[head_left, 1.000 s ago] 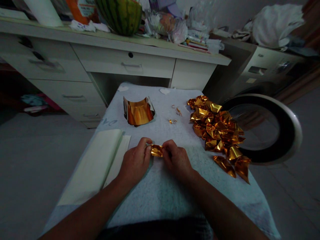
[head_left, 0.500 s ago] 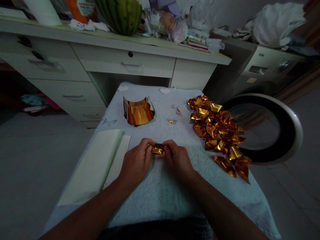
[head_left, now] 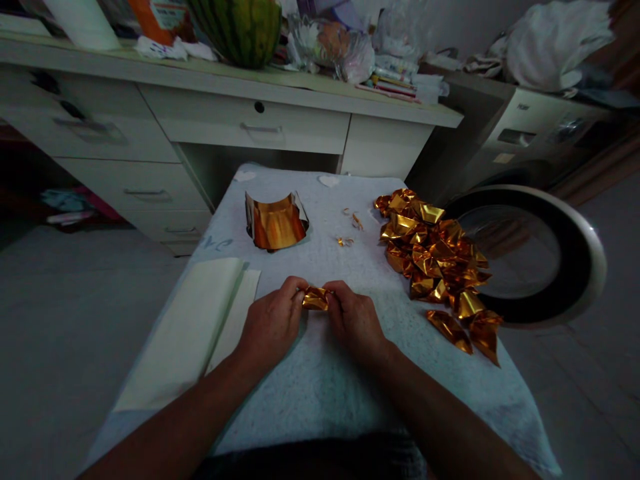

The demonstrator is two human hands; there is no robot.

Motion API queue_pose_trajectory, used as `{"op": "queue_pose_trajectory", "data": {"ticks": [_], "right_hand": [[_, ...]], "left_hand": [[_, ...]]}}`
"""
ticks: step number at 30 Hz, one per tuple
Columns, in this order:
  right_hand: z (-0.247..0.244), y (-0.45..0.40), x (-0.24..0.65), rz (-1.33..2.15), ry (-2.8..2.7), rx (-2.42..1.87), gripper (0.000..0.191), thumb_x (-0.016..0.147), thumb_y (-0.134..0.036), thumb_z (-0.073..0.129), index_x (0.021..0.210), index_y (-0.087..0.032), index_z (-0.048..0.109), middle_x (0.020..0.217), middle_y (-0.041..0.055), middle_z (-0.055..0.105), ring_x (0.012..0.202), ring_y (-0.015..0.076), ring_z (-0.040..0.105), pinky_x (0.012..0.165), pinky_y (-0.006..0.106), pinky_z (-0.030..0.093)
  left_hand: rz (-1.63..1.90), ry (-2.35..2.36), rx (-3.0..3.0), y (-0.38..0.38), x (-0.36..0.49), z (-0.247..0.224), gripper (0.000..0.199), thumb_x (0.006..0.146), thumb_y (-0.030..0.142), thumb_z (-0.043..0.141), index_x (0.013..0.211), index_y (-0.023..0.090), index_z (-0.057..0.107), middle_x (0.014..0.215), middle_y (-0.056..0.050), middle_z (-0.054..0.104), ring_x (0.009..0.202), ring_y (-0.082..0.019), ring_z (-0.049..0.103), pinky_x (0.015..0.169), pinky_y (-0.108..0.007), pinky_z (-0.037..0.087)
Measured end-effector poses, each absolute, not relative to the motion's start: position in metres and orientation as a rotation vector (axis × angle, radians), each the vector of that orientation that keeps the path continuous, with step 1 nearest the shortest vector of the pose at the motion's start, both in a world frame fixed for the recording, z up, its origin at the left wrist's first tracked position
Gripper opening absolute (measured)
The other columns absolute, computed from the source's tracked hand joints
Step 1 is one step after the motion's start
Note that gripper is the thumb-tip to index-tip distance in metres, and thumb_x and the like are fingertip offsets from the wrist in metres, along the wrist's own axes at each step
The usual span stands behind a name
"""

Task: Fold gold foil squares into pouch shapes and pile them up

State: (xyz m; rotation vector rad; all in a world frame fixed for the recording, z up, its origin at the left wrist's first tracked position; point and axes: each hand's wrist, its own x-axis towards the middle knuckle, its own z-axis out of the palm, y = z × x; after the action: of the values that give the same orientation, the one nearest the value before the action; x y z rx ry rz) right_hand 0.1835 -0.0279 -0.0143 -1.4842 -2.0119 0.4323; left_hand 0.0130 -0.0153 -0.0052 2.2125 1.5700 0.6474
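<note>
A small piece of folded gold foil paper (head_left: 315,299) is held level between my two hands over the cloth-covered table (head_left: 300,407). My left hand (head_left: 274,320) pinches its left end, thumb and fingers closed. At the right end, my right hand (head_left: 356,321) grips it the same way. Beyond them lies a curved stack of gold foil sheets (head_left: 277,223). To the right is a heap of folded gold foil pieces (head_left: 430,250), with two loose ones at its near end. Small foil scraps (head_left: 345,241) lie between stack and heap.
Pale folded paper (head_left: 185,333) covers the table's left side. Behind stands a white drawer desk (head_left: 260,127) bearing a watermelon (head_left: 237,30), plastic bags and other clutter. On the right, a washing machine's open round door (head_left: 575,267) reaches close to the table edge.
Both hands stay nearly in place on the foil piece. Its surface looks slightly more creased now. The whole view has shifted very slightly.
</note>
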Motion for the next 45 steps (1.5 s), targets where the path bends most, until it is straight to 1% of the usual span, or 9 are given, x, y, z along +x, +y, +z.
{"op": "queue_pose_trajectory", "data": {"ticks": [10, 13, 16, 19, 22, 25, 29, 37, 45], "right_hand": [[-0.0155, -0.0265, 0.1833, 0.375, -1.931, -1.531, 0.021, 0.097, -0.024, 0.037, 0.099, -0.017, 0.057, 0.071, 0.0031, 0.071, 0.057, 0.017, 0.067, 0.054, 0.024, 0.042], [-0.0132, -0.0274, 0.1835, 0.412, -1.953, -1.485, 0.02, 0.097, -0.024, 0.037, 0.098, -0.018, 0.056, 0.07, 0.0018, 0.07, 0.056, 0.0156, 0.065, 0.054, 0.023, 0.042], [-0.0122, -0.0278, 0.1845, 0.413, -1.971, -1.428, 0.019, 0.097, -0.023, 0.037, 0.098, -0.018, 0.056, 0.071, 0.002, 0.069, 0.056, 0.0154, 0.066, 0.055, 0.023, 0.043], [-0.013, -0.0276, 0.1853, 0.377, -1.95, -1.424, 0.019, 0.097, -0.023, 0.038, 0.097, -0.018, 0.056, 0.07, 0.0024, 0.069, 0.057, 0.016, 0.066, 0.054, 0.023, 0.043], [-0.014, -0.0273, 0.1854, 0.372, -1.936, -1.433, 0.02, 0.097, -0.023, 0.038, 0.101, -0.018, 0.057, 0.068, 0.0017, 0.069, 0.055, 0.0156, 0.065, 0.053, 0.023, 0.043], [-0.0138, -0.0275, 0.1853, 0.375, -1.922, -1.413, 0.022, 0.097, -0.023, 0.038, 0.108, -0.017, 0.056, 0.07, 0.0018, 0.07, 0.055, 0.0151, 0.065, 0.053, 0.023, 0.043], [-0.0111, -0.0287, 0.1855, 0.431, -1.941, -1.382, 0.02, 0.097, -0.023, 0.038, 0.103, -0.018, 0.057, 0.072, 0.002, 0.07, 0.057, 0.0142, 0.065, 0.054, 0.022, 0.043], [-0.0107, -0.0282, 0.1861, 0.456, -2.029, -1.289, 0.02, 0.097, -0.022, 0.038, 0.103, -0.018, 0.056, 0.073, 0.0018, 0.07, 0.056, 0.0131, 0.063, 0.055, 0.022, 0.043], [-0.0115, -0.0283, 0.1855, 0.399, -1.897, -1.443, 0.019, 0.098, -0.024, 0.039, 0.102, -0.019, 0.057, 0.072, 0.0016, 0.07, 0.057, 0.015, 0.065, 0.055, 0.023, 0.044]], "left_hand": [[0.799, 1.466, 2.215, -0.0188, 0.0134, -0.0032, 0.02, 0.096, 0.027, 0.036, 0.1, 0.021, 0.054, 0.076, 0.001, 0.069, 0.066, -0.018, 0.068, 0.059, -0.028, 0.046], [0.831, 1.525, 2.13, -0.0185, 0.0126, -0.0021, 0.025, 0.097, 0.029, 0.036, 0.108, 0.02, 0.057, 0.076, 0.0, 0.07, 0.066, -0.019, 0.068, 0.06, -0.03, 0.048], [0.879, 1.45, 2.097, -0.0165, 0.0115, -0.0052, 0.032, 0.097, 0.028, 0.037, 0.119, 0.021, 0.059, 0.09, -0.003, 0.075, 0.079, -0.019, 0.071, 0.07, -0.031, 0.052], [0.929, 1.313, 2.085, -0.0155, 0.0107, -0.0081, 0.031, 0.098, 0.026, 0.037, 0.114, 0.021, 0.063, 0.104, -0.003, 0.074, 0.093, -0.018, 0.07, 0.079, -0.03, 0.052], [0.887, 1.293, 2.055, -0.0166, 0.0105, -0.007, 0.029, 0.099, 0.026, 0.037, 0.109, 0.021, 0.063, 0.094, -0.001, 0.074, 0.085, -0.017, 0.07, 0.074, -0.029, 0.051], [0.869, 1.306, 2.033, -0.0178, 0.0107, -0.0037, 0.027, 0.099, 0.028, 0.037, 0.109, 0.022, 0.061, 0.091, 0.0, 0.073, 0.082, -0.017, 0.07, 0.072, -0.029, 0.05], [0.858, 1.362, 1.971, -0.0171, 0.0116, -0.0011, 0.025, 0.098, 0.03, 0.037, 0.107, 0.021, 0.059, 0.085, 0.0, 0.072, 0.078, -0.017, 0.069, 0.068, -0.029, 0.048], [0.774, 1.395, 2.005, -0.0163, 0.0134, 0.0002, 0.026, 0.098, 0.03, 0.033, 0.104, 0.021, 0.057, 0.082, -0.001, 0.071, 0.075, -0.019, 0.068, 0.067, -0.03, 0.046], [0.764, 1.358, 2.099, -0.0177, 0.0146, -0.003, 0.023, 0.099, 0.028, 0.033, 0.106, 0.023, 0.054, 0.085, -0.001, 0.071, 0.076, -0.018, 0.069, 0.067, -0.029, 0.048]]}}
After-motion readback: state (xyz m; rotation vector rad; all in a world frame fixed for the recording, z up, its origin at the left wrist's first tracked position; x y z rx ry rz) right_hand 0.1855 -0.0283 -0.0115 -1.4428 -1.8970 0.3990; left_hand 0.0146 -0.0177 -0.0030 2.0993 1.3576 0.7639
